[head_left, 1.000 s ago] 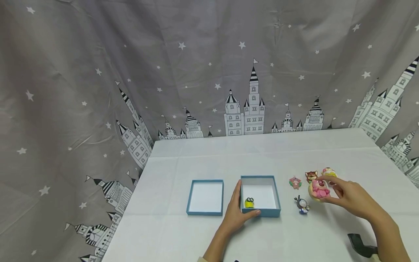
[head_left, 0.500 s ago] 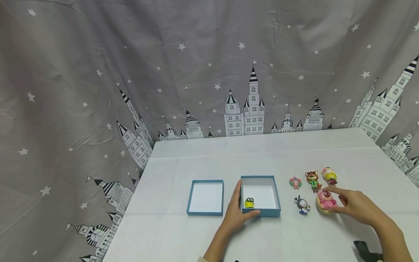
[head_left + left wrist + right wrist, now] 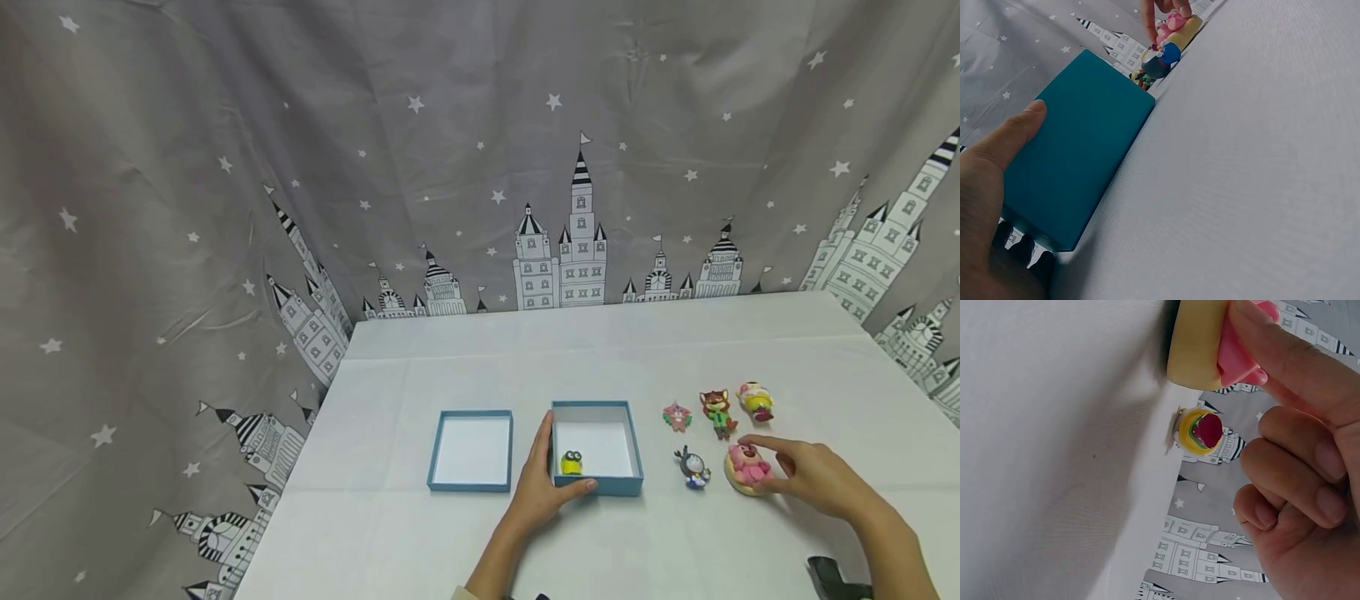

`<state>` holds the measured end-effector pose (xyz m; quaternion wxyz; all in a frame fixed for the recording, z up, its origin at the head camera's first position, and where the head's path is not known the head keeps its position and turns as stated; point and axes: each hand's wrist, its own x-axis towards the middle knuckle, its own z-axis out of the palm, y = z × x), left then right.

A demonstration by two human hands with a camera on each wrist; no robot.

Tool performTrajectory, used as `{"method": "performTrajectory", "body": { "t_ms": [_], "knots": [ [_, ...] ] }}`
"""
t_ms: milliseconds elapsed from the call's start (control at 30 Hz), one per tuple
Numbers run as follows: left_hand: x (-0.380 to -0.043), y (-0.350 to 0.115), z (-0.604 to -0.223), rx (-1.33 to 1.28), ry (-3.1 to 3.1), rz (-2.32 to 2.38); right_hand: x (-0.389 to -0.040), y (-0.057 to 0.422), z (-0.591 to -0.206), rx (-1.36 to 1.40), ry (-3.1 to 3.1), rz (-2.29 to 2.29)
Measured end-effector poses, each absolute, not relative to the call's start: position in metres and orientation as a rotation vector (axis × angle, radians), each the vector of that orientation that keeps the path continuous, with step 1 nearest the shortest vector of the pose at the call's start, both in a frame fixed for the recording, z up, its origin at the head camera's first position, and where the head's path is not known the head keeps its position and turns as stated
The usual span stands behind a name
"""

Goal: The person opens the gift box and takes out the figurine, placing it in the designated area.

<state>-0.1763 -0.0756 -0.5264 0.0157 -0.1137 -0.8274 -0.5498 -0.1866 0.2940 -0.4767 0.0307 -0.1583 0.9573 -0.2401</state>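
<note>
My left hand (image 3: 538,492) grips the near left corner of a shallow blue box (image 3: 621,487), thumb along the front wall and fingers at its left side. In the left wrist view the thumb lies against the teal wall (image 3: 1085,150). A yellow minion figurine (image 3: 572,464) is in the box's near left corner. My right hand (image 3: 821,477) pinches a pink bear figurine (image 3: 747,465) on a pale yellow round base between thumb and index finger. The right wrist view shows this base (image 3: 1196,350) close over the white tabletop, other fingers curled into the palm.
Left of the box lies a square blue-rimmed lid (image 3: 471,450), white inside. Around the bear are a fox figurine (image 3: 717,413), a yellow figurine (image 3: 755,401), a small pink figurine (image 3: 677,417) and a dark-headed figurine (image 3: 693,469). A grey castle-print curtain (image 3: 450,167) hangs behind.
My right hand has moved the pink bear figurine right and nearer, lowering it by the table, so the fox and yellow figurines show fully. My left hand stays on the box.
</note>
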Motion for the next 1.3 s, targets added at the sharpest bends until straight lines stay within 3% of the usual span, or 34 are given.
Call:
{"method": "performTrajectory", "body": {
  "t_ms": [767,1300],
  "knots": [
    [-0.176,-0.076,-0.525,-0.363,-2.580,-1.707,-0.184,0.287,-0.468,-0.475,2.980,-0.966],
    [-0.176,-0.076,-0.525,-0.358,-2.574,-1.732,-0.224,0.195,-0.442,-0.876,2.818,-1.285]
  ]
}}
